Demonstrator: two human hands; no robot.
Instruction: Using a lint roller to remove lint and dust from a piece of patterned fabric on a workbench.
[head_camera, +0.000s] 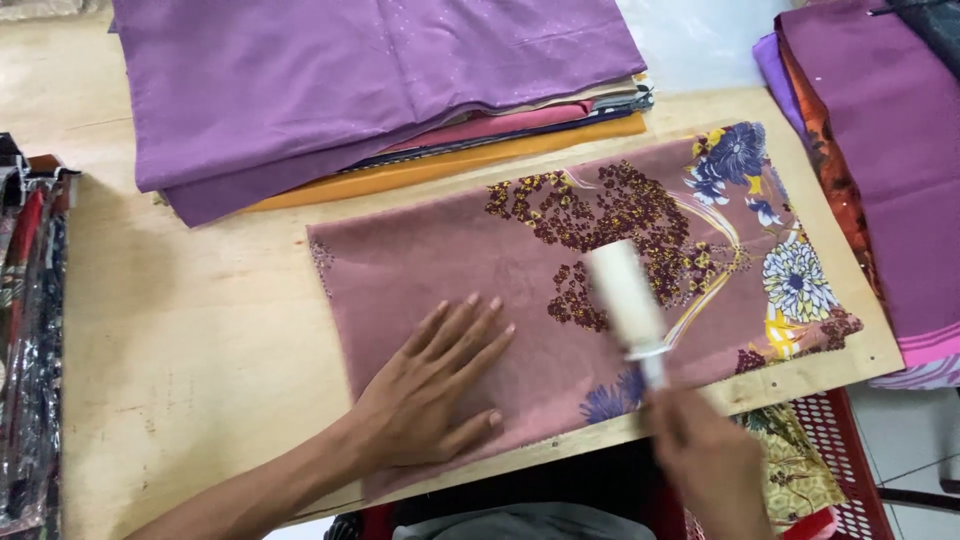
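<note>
The left hand (432, 390) is lying spread flat, pressing the folded mauve floral cloth (600, 290) onto the wooden table (190, 330). The right hand (705, 465) is gripping a white lint roller (628, 295), its long axis pointing away across the cloth, just right of the left hand.

Bright even indoor light, soft shadows, motion blur on right hand (708, 462) and roller (628, 295)

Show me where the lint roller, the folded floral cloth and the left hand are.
lint roller (628, 297), head view, on the white roll.
folded floral cloth (440, 255), head view, on its plain pink part.
left hand (430, 395), head view, on the back of the hand.
</note>
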